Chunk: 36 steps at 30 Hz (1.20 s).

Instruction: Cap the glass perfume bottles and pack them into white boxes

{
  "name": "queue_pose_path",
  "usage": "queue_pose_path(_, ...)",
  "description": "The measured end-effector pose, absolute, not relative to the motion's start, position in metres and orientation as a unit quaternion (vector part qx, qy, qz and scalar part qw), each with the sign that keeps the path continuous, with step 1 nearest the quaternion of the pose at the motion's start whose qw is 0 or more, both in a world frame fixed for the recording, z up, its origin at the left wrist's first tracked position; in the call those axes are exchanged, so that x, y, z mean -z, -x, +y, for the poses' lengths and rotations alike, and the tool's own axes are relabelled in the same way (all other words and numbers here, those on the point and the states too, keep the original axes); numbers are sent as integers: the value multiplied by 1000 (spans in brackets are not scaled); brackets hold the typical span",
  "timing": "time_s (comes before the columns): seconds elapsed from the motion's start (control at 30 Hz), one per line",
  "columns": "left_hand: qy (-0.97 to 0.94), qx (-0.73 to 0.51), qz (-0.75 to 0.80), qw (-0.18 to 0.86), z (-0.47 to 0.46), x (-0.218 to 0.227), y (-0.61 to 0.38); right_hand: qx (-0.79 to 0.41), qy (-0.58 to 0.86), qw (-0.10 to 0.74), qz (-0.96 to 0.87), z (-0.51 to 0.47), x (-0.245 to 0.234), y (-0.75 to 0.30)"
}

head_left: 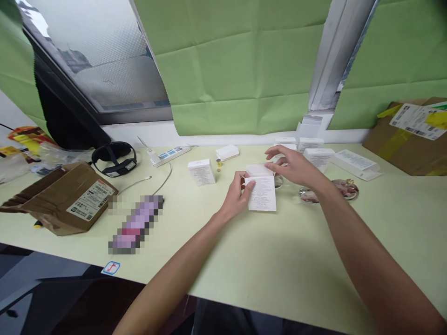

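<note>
My left hand grips the left side of a small white carton printed with fine text, holding it on the pale green table. My right hand reaches over the carton's far end, with its fingers curled on the open top flap. A small glass bottle sits just behind the carton, partly hidden by my right hand. Another white carton stands to the left, with a little gold cap beside it.
Several white boxes line the back edge. Two round glass bottles lie under my right forearm. A torn brown parcel and a black headband device lie at left, a power strip behind, a cardboard box far right.
</note>
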<state>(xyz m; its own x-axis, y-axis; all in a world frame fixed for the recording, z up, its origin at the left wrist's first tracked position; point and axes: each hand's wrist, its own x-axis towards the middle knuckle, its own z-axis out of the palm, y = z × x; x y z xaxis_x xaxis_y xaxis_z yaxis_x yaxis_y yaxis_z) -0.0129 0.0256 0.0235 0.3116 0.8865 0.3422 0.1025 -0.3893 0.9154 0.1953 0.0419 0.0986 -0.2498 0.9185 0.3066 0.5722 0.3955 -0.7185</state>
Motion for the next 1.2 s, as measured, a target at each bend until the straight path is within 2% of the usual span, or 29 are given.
queue_pose_path(0.2, -652, -506, 355, 440, 28, -24, 12, -323, 496, 319, -740, 36, -107, -208)
queue_pose_path(0.6, -634, -519, 347, 455, 29, -28, 13, -317, 486, 301, -757, 38, -106, -205)
queue_pose_path(0.87, -585, -589, 374, 414, 45, -19, 31, -258, 537, 376, -710, 49, -98, -221)
queue_pose_path(0.97, -540, -609, 398, 423, 50, -17, 34, -213, 574, 338, -715, 55, -89, -229)
queue_pose_path(1.2, -544, -594, 413, 425, 51, -19, 31, -204, 590, 188, -758, 58, -67, -224)
